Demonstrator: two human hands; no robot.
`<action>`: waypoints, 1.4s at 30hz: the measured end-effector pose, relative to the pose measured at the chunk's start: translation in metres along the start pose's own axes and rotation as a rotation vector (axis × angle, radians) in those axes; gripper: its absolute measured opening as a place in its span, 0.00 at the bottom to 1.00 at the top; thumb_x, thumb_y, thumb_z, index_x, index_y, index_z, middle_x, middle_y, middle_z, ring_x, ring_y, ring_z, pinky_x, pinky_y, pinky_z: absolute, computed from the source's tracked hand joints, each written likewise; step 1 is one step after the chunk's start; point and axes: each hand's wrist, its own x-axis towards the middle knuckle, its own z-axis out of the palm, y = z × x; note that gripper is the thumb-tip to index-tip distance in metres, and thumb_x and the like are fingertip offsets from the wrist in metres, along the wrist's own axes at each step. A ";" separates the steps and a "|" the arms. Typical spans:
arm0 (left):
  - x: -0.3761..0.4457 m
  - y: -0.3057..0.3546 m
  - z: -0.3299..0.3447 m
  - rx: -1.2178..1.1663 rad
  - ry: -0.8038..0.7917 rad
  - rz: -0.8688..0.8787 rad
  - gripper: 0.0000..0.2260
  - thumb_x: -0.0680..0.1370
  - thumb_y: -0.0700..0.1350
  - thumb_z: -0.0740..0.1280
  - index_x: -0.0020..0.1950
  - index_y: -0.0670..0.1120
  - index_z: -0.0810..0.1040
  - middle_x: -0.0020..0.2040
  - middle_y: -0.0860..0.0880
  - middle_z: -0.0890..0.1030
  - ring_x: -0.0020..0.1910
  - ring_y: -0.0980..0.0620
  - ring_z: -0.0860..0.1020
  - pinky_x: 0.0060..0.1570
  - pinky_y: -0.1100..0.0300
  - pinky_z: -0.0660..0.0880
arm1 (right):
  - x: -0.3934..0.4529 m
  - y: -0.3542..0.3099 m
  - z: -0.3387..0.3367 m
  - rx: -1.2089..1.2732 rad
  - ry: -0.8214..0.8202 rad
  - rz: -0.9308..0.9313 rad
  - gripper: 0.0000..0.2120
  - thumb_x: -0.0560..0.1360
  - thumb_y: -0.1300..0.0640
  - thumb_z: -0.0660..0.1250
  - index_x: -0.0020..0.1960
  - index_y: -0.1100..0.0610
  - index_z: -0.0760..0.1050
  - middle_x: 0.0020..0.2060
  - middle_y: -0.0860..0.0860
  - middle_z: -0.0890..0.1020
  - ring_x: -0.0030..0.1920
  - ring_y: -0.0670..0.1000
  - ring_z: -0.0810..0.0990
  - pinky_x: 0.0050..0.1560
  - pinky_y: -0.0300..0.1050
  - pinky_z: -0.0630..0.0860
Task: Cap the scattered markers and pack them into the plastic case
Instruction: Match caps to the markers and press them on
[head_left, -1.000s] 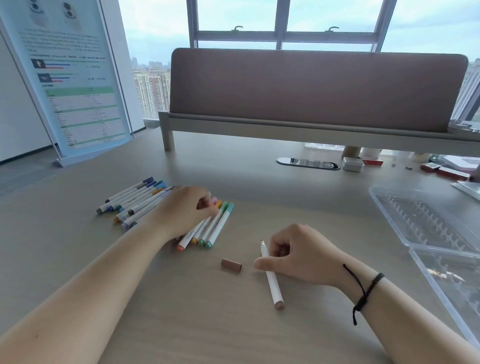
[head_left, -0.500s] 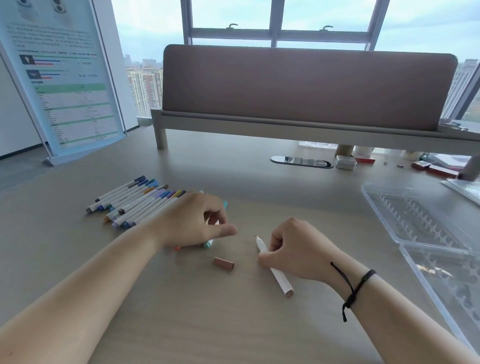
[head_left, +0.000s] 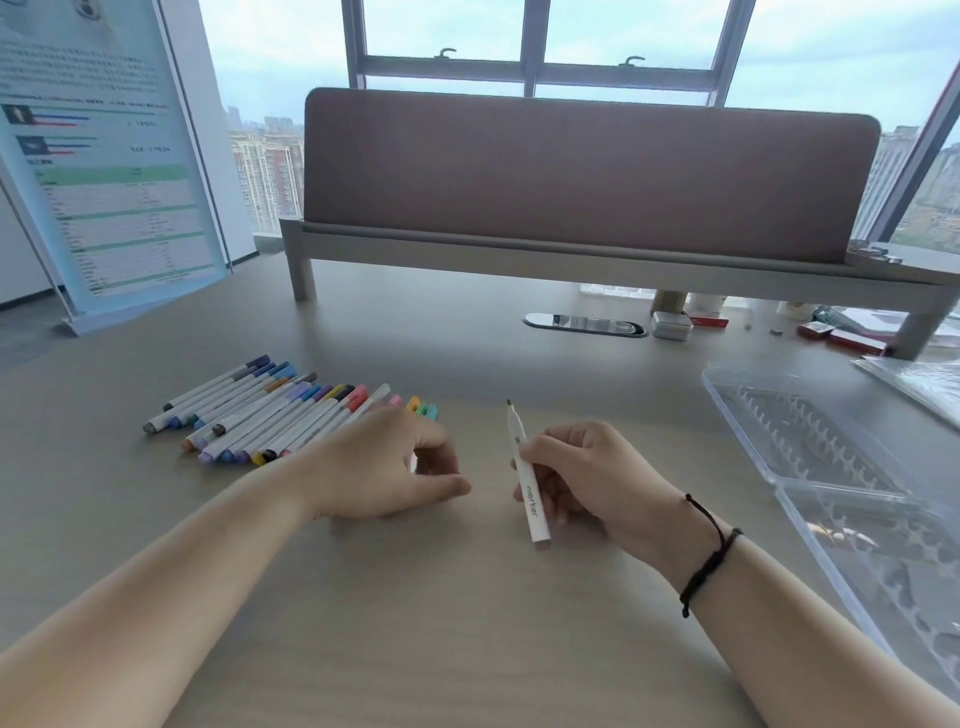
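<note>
I cannot see what is under my left hand (head_left: 387, 462). Its fingers are curled down on the worktop (head_left: 467, 623) with the thumb pointing right, and I cannot tell if they hold anything. That hand also hides the near ends of some capped markers (head_left: 270, 415), which lie side by side in a row to the left. Only the pink, orange and green tips of a few show past my knuckles. My right hand (head_left: 587, 478) grips one open marker (head_left: 527, 483). It is white with the word "marker" on it. Its dark tip points away from me and its brown end is near me. The clear plastic case (head_left: 831, 467) lies open on the right, and the picture edge cuts it off.
</note>
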 end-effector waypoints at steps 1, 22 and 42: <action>0.000 0.002 0.001 -0.089 0.050 -0.005 0.07 0.76 0.58 0.70 0.45 0.56 0.81 0.42 0.59 0.83 0.44 0.62 0.80 0.50 0.62 0.75 | 0.001 0.000 0.000 0.036 -0.005 0.009 0.10 0.78 0.61 0.64 0.41 0.61 0.80 0.33 0.59 0.84 0.26 0.51 0.73 0.29 0.44 0.69; 0.010 0.003 0.006 -0.915 0.340 -0.009 0.07 0.76 0.33 0.70 0.50 0.42 0.84 0.41 0.48 0.85 0.38 0.50 0.81 0.43 0.58 0.81 | -0.003 0.001 -0.013 0.140 -0.214 -0.021 0.10 0.78 0.61 0.66 0.45 0.63 0.84 0.32 0.58 0.79 0.30 0.53 0.73 0.30 0.43 0.71; 0.005 0.008 0.008 -0.835 0.135 0.024 0.06 0.71 0.42 0.73 0.46 0.45 0.87 0.39 0.41 0.85 0.36 0.45 0.83 0.40 0.58 0.80 | 0.000 0.007 -0.015 0.084 -0.233 -0.066 0.07 0.77 0.62 0.70 0.41 0.60 0.85 0.36 0.58 0.83 0.33 0.51 0.79 0.38 0.43 0.78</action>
